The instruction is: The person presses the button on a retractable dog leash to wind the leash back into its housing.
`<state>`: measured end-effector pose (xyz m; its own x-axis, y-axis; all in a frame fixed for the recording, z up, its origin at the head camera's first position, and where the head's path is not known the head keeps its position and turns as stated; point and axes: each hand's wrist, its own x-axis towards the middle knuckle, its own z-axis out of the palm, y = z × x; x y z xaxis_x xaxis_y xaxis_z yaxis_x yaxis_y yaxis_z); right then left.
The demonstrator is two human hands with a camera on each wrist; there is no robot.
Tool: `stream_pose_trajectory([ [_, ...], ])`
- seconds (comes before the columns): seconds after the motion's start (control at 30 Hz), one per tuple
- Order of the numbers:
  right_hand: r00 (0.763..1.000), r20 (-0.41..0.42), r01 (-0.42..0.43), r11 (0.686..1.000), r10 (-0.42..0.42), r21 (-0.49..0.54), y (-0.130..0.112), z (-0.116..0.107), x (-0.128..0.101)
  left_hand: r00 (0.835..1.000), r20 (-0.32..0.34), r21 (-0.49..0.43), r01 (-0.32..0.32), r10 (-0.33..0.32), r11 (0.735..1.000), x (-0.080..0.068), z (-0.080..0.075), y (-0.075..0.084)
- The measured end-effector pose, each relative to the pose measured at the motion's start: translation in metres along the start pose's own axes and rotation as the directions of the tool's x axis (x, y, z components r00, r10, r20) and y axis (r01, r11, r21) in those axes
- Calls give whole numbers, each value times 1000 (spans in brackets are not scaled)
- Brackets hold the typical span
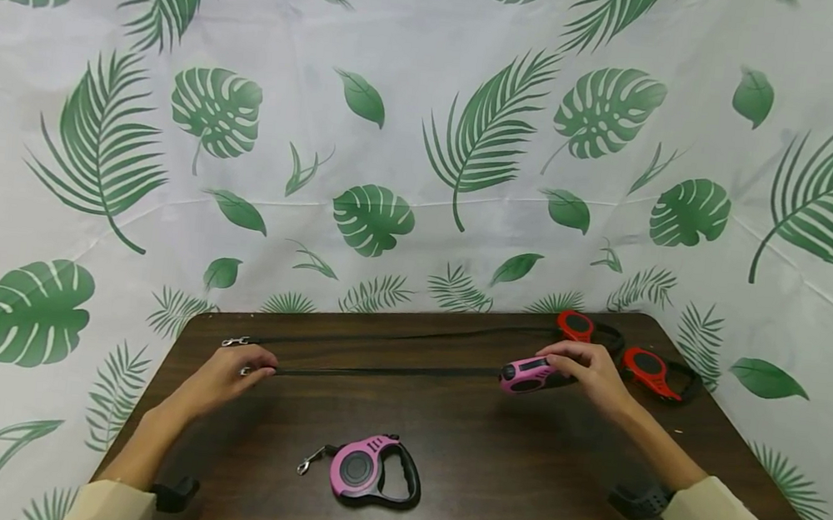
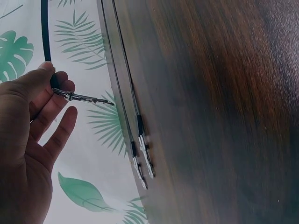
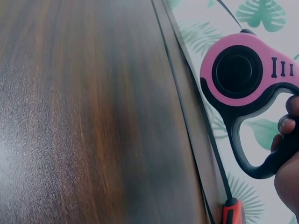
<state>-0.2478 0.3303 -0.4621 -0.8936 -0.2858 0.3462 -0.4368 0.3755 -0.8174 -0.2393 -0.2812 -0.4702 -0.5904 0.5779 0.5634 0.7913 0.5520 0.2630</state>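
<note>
My right hand grips a pink retractable leash by its black handle, just above the table's back right. In the right wrist view the pink housing faces the camera, and my fingers curl round the handle. A black strap runs taut from it to my left hand. That hand pinches the strap end by its metal clip, thumb and fingers closed on it.
A second pink leash lies retracted near the front of the dark wooden table. Two red leashes lie at the back right. One has its strap pulled out along the back edge to a clip. Leaf-print cloth surrounds the table.
</note>
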Motion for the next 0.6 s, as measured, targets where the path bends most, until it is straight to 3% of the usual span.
stream_pose_trajectory([
  [0.23,1000,4,-7,1000,7,22,3,8,3,999,21,-13,32,-31,999,1,4,1],
  [0.6,1000,9,-14,996,13,88,0,25,9,999,33,-17,21,-20,1000,7,9,2],
])
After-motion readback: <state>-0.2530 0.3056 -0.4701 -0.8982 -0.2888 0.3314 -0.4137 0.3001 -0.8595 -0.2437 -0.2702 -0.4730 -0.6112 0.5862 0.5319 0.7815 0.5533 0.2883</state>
